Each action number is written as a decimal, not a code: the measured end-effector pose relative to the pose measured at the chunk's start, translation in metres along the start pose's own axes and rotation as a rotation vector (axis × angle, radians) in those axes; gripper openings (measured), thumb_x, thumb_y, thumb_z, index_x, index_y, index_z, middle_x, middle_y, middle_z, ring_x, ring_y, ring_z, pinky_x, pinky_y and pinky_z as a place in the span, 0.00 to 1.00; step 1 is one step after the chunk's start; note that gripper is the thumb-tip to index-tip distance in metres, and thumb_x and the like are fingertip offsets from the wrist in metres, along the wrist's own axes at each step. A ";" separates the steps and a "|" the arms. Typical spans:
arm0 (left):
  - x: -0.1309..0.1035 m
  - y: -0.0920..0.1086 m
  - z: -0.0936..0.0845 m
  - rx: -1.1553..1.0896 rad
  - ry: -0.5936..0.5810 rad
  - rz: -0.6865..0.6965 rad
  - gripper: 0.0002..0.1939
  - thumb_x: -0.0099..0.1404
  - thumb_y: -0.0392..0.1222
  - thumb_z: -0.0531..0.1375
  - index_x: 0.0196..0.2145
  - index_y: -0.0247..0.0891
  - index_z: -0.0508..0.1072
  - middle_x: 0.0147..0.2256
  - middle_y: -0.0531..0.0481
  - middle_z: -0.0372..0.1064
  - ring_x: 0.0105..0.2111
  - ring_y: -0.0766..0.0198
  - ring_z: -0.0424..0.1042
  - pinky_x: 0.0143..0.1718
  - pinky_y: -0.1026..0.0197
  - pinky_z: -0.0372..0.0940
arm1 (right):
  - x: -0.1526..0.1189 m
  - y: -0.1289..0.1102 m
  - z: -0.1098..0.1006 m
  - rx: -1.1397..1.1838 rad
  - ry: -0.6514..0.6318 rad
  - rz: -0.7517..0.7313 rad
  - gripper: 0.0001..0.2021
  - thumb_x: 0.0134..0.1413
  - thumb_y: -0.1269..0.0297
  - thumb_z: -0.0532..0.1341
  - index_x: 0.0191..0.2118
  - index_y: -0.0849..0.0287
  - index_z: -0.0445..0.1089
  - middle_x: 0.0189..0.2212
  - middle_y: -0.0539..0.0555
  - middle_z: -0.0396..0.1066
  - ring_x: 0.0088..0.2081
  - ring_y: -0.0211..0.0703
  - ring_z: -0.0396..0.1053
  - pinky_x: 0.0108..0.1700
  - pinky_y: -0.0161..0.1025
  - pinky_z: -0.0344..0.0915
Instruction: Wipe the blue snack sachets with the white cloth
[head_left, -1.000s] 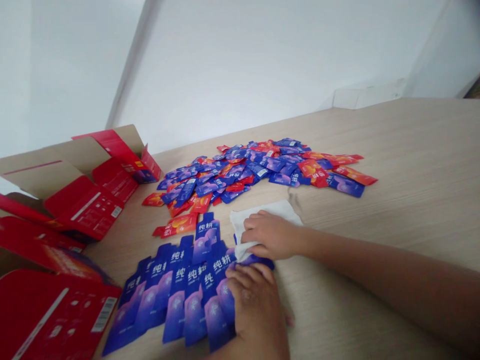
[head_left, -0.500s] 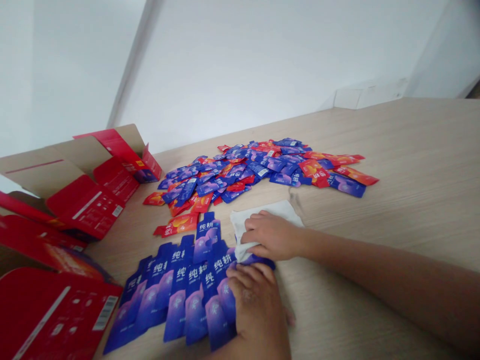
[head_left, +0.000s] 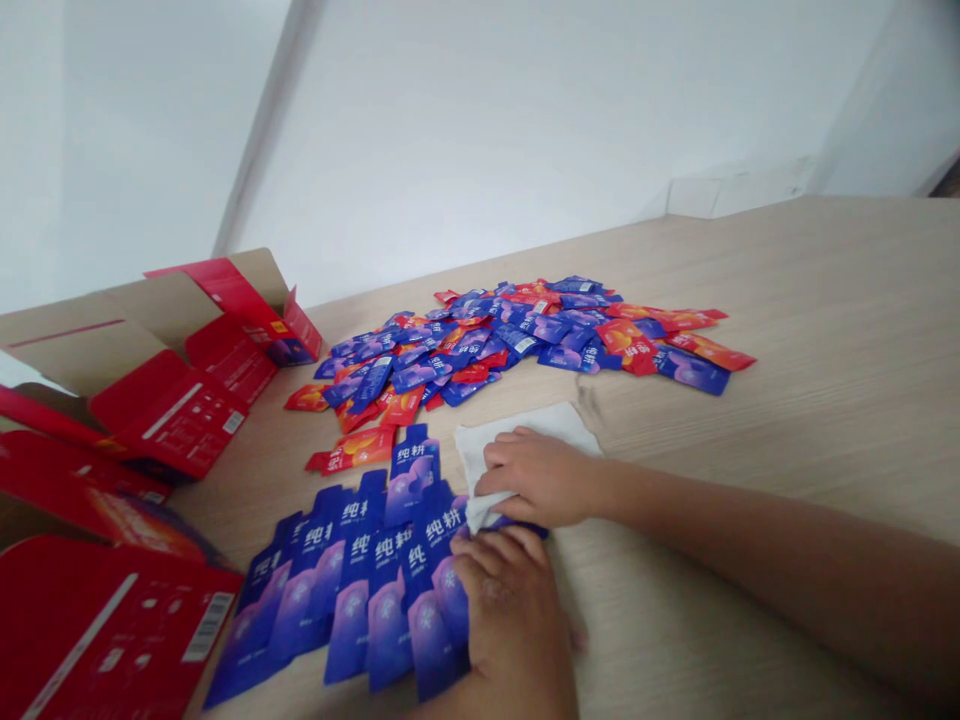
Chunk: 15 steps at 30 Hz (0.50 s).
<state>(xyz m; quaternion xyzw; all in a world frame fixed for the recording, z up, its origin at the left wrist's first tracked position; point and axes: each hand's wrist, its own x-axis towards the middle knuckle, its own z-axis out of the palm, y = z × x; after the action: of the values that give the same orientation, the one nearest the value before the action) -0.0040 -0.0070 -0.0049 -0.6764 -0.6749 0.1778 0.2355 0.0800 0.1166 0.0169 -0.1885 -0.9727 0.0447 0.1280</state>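
Note:
My right hand (head_left: 536,475) has its fingers closed on a white cloth (head_left: 574,425) laid on the table, and the cloth covers part of a blue sachet (head_left: 531,523). Right below it my left hand (head_left: 517,600) is curled over that sachet, whose end shows past the knuckles; its fingertips are hidden. Beside my left hand, blue-purple sachets (head_left: 349,580) lie in overlapping rows, all facing up. A single blue sachet (head_left: 412,470) lies at the top of these rows, close to a red-orange sachet (head_left: 352,450).
A loose pile of blue and red sachets (head_left: 487,340) spreads across the table (head_left: 795,400) further back. Opened red cartons (head_left: 165,410) line the left side, and another red carton (head_left: 97,630) fills the near left corner. A pale wall (head_left: 525,130) rises behind the table.
My right hand has shifted slightly down and left with the cloth. My left hand and the sachets have barely moved.

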 end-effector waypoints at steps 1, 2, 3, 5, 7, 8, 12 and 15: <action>0.000 0.000 0.000 0.003 -0.006 0.003 0.33 0.46 0.53 0.64 0.46 0.28 0.71 0.44 0.27 0.71 0.46 0.33 0.68 0.44 0.43 0.61 | 0.001 0.002 0.000 -0.013 -0.001 0.029 0.12 0.59 0.57 0.54 0.44 0.54 0.70 0.37 0.55 0.67 0.41 0.47 0.61 0.42 0.44 0.54; 0.000 0.000 0.000 0.012 -0.006 -0.002 0.33 0.46 0.53 0.64 0.46 0.28 0.71 0.45 0.26 0.70 0.46 0.34 0.68 0.44 0.42 0.61 | 0.001 0.004 0.000 -0.027 -0.003 0.068 0.12 0.59 0.57 0.54 0.44 0.54 0.70 0.37 0.56 0.67 0.41 0.48 0.61 0.42 0.44 0.54; 0.000 0.000 0.001 0.021 -0.001 -0.009 0.32 0.47 0.52 0.64 0.46 0.28 0.71 0.45 0.26 0.70 0.46 0.34 0.68 0.44 0.42 0.61 | 0.001 0.007 0.000 -0.040 -0.006 0.112 0.13 0.59 0.57 0.54 0.44 0.55 0.70 0.37 0.56 0.66 0.41 0.48 0.61 0.42 0.44 0.54; 0.000 0.001 0.002 0.030 0.016 -0.018 0.30 0.48 0.51 0.63 0.45 0.28 0.71 0.45 0.26 0.71 0.45 0.34 0.68 0.44 0.42 0.60 | 0.000 0.011 -0.002 -0.057 -0.008 0.189 0.12 0.59 0.58 0.54 0.42 0.57 0.70 0.38 0.57 0.66 0.41 0.48 0.61 0.41 0.44 0.54; 0.000 0.001 0.003 0.036 0.031 -0.018 0.29 0.47 0.50 0.63 0.45 0.29 0.71 0.44 0.26 0.71 0.45 0.34 0.69 0.43 0.43 0.61 | -0.001 0.012 -0.004 -0.065 -0.002 0.211 0.12 0.57 0.59 0.55 0.40 0.59 0.71 0.37 0.58 0.66 0.40 0.49 0.61 0.42 0.45 0.53; 0.000 0.001 0.003 0.038 0.037 -0.018 0.29 0.48 0.51 0.63 0.44 0.29 0.72 0.44 0.26 0.71 0.45 0.33 0.69 0.43 0.43 0.61 | -0.002 0.011 -0.004 -0.063 0.000 0.191 0.12 0.57 0.58 0.55 0.39 0.59 0.71 0.37 0.58 0.66 0.40 0.49 0.61 0.42 0.45 0.53; 0.000 0.001 0.002 0.034 0.025 -0.026 0.28 0.50 0.52 0.62 0.44 0.29 0.72 0.44 0.27 0.71 0.45 0.34 0.68 0.43 0.44 0.61 | -0.002 0.001 -0.002 -0.028 0.006 0.026 0.12 0.57 0.58 0.55 0.40 0.57 0.70 0.36 0.56 0.67 0.40 0.47 0.61 0.42 0.44 0.53; 0.000 0.001 0.002 0.027 -0.002 -0.016 0.32 0.47 0.53 0.64 0.45 0.28 0.71 0.44 0.25 0.70 0.46 0.34 0.68 0.45 0.43 0.60 | 0.000 0.002 0.000 -0.039 0.013 0.035 0.12 0.58 0.58 0.54 0.41 0.56 0.70 0.36 0.55 0.67 0.40 0.48 0.61 0.42 0.44 0.54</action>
<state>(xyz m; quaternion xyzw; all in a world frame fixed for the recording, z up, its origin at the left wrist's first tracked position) -0.0036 -0.0067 -0.0070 -0.6675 -0.6782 0.1854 0.2453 0.0810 0.1184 0.0161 -0.2082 -0.9691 0.0269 0.1299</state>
